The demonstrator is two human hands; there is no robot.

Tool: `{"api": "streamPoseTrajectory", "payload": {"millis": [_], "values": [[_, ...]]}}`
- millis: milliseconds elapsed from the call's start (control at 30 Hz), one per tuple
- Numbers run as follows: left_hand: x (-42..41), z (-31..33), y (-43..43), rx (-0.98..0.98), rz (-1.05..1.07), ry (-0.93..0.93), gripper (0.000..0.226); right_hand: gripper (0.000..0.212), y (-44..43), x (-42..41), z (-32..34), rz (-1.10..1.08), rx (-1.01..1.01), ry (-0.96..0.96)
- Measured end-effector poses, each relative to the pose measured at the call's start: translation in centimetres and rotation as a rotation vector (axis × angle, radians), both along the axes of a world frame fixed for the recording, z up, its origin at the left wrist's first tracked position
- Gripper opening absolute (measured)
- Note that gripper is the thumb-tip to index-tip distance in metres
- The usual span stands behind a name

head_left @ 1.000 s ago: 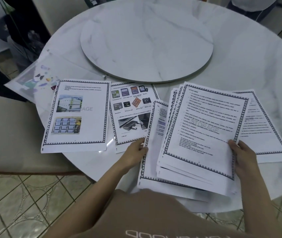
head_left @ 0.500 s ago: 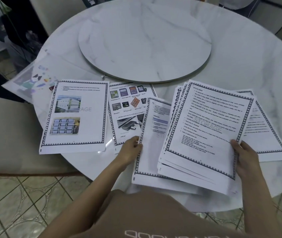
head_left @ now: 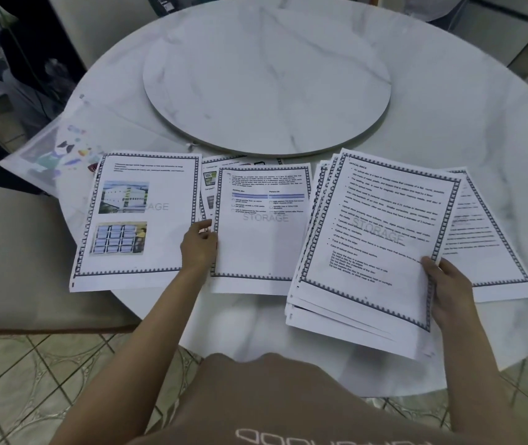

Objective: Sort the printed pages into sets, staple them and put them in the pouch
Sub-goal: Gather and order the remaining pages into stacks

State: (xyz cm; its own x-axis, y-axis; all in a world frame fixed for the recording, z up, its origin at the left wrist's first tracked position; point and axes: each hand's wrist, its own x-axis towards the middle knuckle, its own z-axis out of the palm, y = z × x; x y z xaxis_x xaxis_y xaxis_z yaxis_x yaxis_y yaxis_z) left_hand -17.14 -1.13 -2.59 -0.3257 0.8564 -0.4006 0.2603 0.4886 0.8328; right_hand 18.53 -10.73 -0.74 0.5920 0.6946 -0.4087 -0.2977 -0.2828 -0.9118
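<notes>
One round marble bench (head_left: 449, 162) is seen, with one round turntable (head_left: 265, 78) set at its middle. In front of the turntable and to its right, one fanned stack of pages (head_left: 368, 252) is held up off the bench; the number of its sheets cannot be told. Its lower right corner is clasped by the right grip (head_left: 449, 290), thumb on top. One translucent pouch (head_left: 50, 155) is laid to the left of the turntable, overhanging the bench edge. Three spots of sorted paper are laid in a row in front of the turntable: one photo page (head_left: 159, 252) to its left front, one table page (head_left: 262, 245) straight in front, and one text page (head_left: 487, 245) to its right front, partly covered by the stack. A further printed sheet (head_left: 208, 178) is partly hidden under the table page. The left edge of the table page is pinched by the left grip (head_left: 198, 245).
</notes>
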Motion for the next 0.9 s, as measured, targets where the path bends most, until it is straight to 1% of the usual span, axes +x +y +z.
{"api": "streamPoseTrajectory", "payload": {"millis": [133, 233, 367, 567, 800, 900], "values": [[0.0, 0.0, -0.4, 0.094, 0.049, 0.078, 0.033, 0.014, 0.2, -0.2, 0.1, -0.003, 0.009, 0.007], [0.2, 0.1, -0.9, 0.224, -0.039, 0.186, 0.032, 0.014, 0.5, -0.3, 0.1, -0.001, 0.002, 0.011], [0.5, -0.6, -1.2, 0.291, -0.116, 0.233, 0.033, 0.014, 0.7, -0.6, 0.3, -0.007, -0.003, 0.016], [0.8, -0.9, -2.0, 0.297, -0.233, 0.178, 0.034, 0.012, 0.5, -0.4, 0.0, -0.004, -0.022, 0.01], [1.3, -0.2, -1.7, 0.257, -0.111, 0.066, 0.043, 0.013, 0.3, -0.6, -0.1, -0.007, -0.01, 0.01], [1.4, 0.2, -1.8, 0.294, -0.093, 0.057, 0.047, 0.013, 0.4, -1.0, 0.1, 0.008, 0.004, 0.01]]}}
